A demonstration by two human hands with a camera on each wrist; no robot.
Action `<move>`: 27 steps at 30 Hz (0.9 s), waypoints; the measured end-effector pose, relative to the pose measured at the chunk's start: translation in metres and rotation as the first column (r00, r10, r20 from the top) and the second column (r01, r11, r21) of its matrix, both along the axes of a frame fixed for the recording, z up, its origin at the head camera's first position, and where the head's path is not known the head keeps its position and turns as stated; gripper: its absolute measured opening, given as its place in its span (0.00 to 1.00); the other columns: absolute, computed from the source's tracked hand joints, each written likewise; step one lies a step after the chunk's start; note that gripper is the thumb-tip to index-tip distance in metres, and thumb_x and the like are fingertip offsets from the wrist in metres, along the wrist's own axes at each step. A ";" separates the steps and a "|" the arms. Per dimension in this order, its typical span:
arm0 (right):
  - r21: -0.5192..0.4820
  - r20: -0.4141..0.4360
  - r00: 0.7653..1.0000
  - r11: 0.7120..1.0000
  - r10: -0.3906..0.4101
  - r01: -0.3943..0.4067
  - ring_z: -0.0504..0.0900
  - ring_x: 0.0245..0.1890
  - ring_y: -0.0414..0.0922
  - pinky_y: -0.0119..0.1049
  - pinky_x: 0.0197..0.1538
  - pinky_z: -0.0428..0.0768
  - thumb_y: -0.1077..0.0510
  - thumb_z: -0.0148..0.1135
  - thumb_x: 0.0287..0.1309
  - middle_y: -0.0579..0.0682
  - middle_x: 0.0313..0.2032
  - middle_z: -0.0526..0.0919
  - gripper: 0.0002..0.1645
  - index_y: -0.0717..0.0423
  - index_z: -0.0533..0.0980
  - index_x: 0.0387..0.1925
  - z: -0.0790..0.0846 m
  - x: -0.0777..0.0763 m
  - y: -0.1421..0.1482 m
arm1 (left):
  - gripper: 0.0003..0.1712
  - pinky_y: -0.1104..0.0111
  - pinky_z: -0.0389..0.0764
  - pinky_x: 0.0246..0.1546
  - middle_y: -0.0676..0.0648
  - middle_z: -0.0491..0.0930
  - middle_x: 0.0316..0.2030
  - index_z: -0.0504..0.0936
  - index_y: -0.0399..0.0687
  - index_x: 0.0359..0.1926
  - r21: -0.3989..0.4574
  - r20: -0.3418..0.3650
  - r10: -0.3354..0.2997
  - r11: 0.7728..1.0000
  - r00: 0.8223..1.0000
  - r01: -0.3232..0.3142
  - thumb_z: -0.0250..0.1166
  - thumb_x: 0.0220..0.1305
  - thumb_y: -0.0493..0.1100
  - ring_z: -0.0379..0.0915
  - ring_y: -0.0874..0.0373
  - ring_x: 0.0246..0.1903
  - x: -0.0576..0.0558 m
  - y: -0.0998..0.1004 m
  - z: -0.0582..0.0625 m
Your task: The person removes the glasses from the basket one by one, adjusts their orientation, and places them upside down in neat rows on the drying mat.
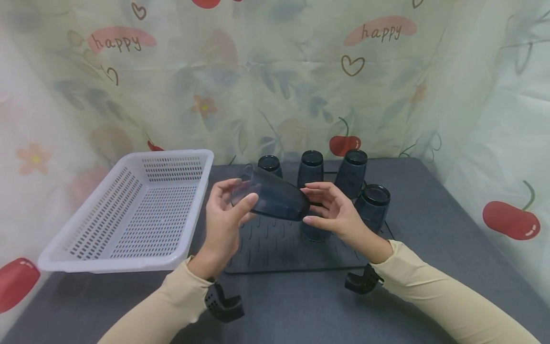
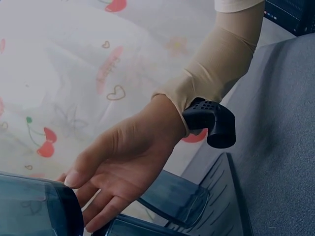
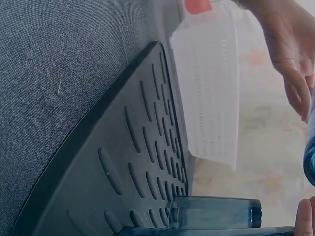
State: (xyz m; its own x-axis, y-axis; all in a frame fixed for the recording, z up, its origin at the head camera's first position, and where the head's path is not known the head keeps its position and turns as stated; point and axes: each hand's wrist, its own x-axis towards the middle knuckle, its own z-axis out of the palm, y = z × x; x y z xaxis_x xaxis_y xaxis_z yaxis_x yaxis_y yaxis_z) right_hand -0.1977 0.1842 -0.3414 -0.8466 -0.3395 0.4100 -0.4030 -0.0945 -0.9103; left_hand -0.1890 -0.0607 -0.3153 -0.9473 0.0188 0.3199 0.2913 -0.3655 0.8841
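A dark blue-tinted drinking glass is held tilted above the drying mat, its darker base toward the right. My left hand grips its paler open end between thumb and fingers. At the base is my right hand, with its fingertips and thumb tip right at the edge. From the left wrist view, this right hand stretches fairly straight fingers toward the glass base. The right wrist view shows the left hand above the end of the glass, with a right-hand finger just below.
Several matching glasses, among them one at the back and one at the right, stand base-up on the dark ridged drying mat. Another glass is partly hidden behind the right hand. A white perforated basket sits at the left.
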 end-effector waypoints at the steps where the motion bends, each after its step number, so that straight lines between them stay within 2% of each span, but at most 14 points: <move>1: 0.004 -0.001 1.000 1.000 -0.002 0.002 0.73 0.60 0.39 0.32 0.58 0.76 0.70 0.69 0.51 0.46 0.59 0.73 0.38 0.60 0.64 0.63 0.000 0.000 0.000 | 0.26 0.68 0.82 0.33 0.45 0.73 0.51 0.65 0.42 0.53 0.001 0.001 -0.001 1.000 1.000 0.001 0.64 0.54 0.30 0.79 0.57 0.44 0.000 0.001 0.000; 5: 0.013 0.000 1.000 1.000 -0.004 0.004 0.73 0.60 0.39 0.32 0.58 0.76 0.70 0.69 0.51 0.42 0.58 0.73 0.38 0.58 0.65 0.63 0.000 0.000 -0.001 | 0.26 0.68 0.82 0.32 0.45 0.72 0.52 0.65 0.42 0.54 -0.006 0.000 -0.001 1.000 1.000 0.001 0.64 0.54 0.31 0.79 0.57 0.44 0.001 0.002 -0.001; 15: 0.024 0.001 1.000 1.000 -0.003 0.003 0.72 0.60 0.40 0.32 0.57 0.77 0.70 0.70 0.50 0.43 0.59 0.72 0.39 0.58 0.65 0.63 -0.001 0.000 -0.002 | 0.27 0.68 0.82 0.33 0.43 0.71 0.53 0.65 0.41 0.55 -0.034 -0.004 -0.002 0.999 1.000 0.001 0.65 0.55 0.33 0.79 0.56 0.45 0.002 0.003 -0.002; 27: 0.041 0.001 1.000 0.999 0.003 -0.003 0.71 0.61 0.39 0.30 0.56 0.77 0.68 0.70 0.51 0.42 0.61 0.71 0.39 0.58 0.64 0.64 0.001 0.000 -0.005 | 0.28 0.67 0.82 0.34 0.43 0.71 0.53 0.65 0.41 0.55 -0.013 -0.003 -0.019 1.000 1.000 0.019 0.66 0.55 0.35 0.79 0.56 0.46 0.002 0.005 -0.002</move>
